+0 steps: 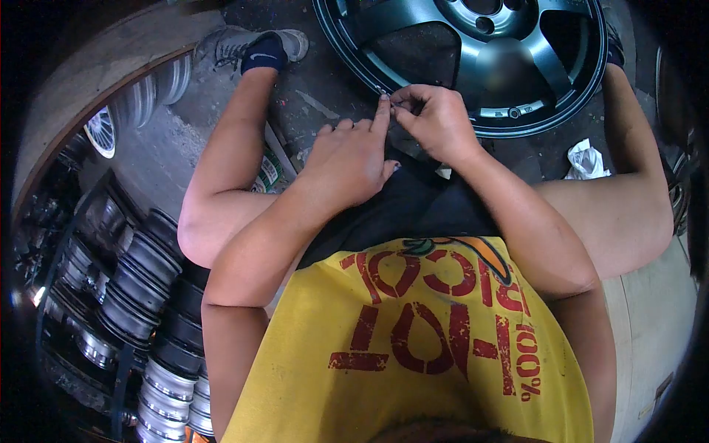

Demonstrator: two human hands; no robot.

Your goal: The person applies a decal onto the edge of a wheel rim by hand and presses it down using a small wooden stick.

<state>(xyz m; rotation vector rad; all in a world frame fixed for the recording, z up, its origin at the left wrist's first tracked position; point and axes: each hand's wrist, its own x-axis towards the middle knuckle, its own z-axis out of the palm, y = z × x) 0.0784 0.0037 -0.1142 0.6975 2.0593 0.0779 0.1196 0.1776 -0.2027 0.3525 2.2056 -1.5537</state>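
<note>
A dark teal alloy wheel rim [502,70] lies on the floor between the person's spread legs, its spokes facing up. My left hand [351,159] is at the rim's near left edge. Its index finger is stretched out with the tip at the rim lip; the thumb stands apart and the other fingers are loosely bent. Close beside that fingertip, my right hand [439,122] is closed in a pinch of thumb and forefinger at the same edge. Whatever is between those fingers is too small to make out.
Stacks of metal wheel rims [144,284] stand on a rack at the left, with silver rims [103,133] farther up. A crumpled white wrapper [586,160] lies by the right leg. A can with a green label [269,173] is beside the left leg.
</note>
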